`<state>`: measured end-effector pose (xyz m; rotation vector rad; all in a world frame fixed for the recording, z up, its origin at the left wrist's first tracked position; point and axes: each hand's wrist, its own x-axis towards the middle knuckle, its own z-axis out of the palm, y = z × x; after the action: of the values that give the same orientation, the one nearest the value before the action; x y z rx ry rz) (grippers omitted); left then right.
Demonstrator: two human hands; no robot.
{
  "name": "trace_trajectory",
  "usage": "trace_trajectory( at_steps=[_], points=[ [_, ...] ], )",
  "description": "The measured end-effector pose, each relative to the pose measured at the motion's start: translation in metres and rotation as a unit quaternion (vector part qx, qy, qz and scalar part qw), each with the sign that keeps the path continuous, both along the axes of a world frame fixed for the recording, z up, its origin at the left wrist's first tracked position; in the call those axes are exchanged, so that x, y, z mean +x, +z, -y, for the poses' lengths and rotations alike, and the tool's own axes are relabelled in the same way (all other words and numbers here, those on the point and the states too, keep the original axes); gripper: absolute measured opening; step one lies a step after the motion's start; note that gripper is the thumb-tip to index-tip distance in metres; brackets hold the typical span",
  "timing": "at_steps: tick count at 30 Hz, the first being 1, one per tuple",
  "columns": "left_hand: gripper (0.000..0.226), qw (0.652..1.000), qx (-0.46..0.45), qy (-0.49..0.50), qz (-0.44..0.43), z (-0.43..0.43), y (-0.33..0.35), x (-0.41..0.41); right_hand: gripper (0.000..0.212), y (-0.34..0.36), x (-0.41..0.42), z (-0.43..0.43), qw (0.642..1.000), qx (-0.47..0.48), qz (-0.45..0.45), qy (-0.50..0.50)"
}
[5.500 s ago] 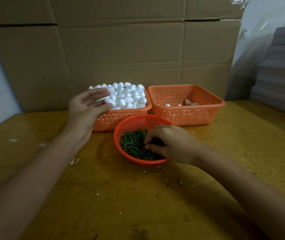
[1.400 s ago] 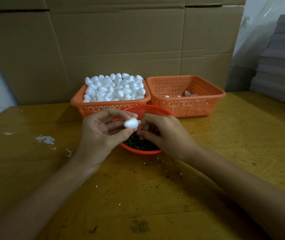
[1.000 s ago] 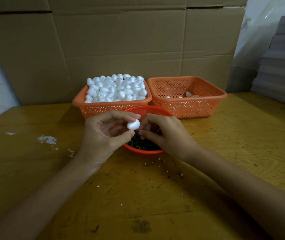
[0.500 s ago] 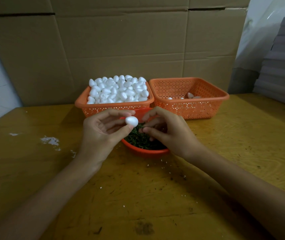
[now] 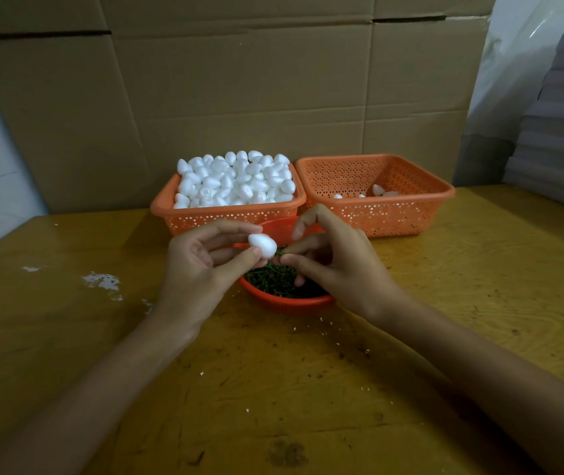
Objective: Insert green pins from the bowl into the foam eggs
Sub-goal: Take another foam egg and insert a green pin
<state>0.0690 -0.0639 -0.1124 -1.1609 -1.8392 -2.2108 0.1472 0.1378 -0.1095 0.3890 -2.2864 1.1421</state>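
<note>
The left hand (image 5: 201,265), palm turned inward, grips a small white foam egg (image 5: 262,245) between thumb and fingertips. Just beside it, the right hand (image 5: 338,269) pinches a thin green pin (image 5: 279,251) against the egg's tip.

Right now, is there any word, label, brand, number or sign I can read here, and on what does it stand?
None: no readable text anywhere. The cardboard, the left basket, the right basket, the red bowl, the foam egg in the left hand and the table bear no print.
</note>
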Motion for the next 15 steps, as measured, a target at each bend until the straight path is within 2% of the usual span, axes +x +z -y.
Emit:
trace_trajectory(
  at_steps=[15],
  points=[
    [0.029, 0.999, -0.026, 0.010, -0.039, -0.0018, -0.0035, -0.0005, 0.033, 0.0033, 0.0038, 0.0052, 0.999, 0.041, -0.013, -0.019]
  ],
)
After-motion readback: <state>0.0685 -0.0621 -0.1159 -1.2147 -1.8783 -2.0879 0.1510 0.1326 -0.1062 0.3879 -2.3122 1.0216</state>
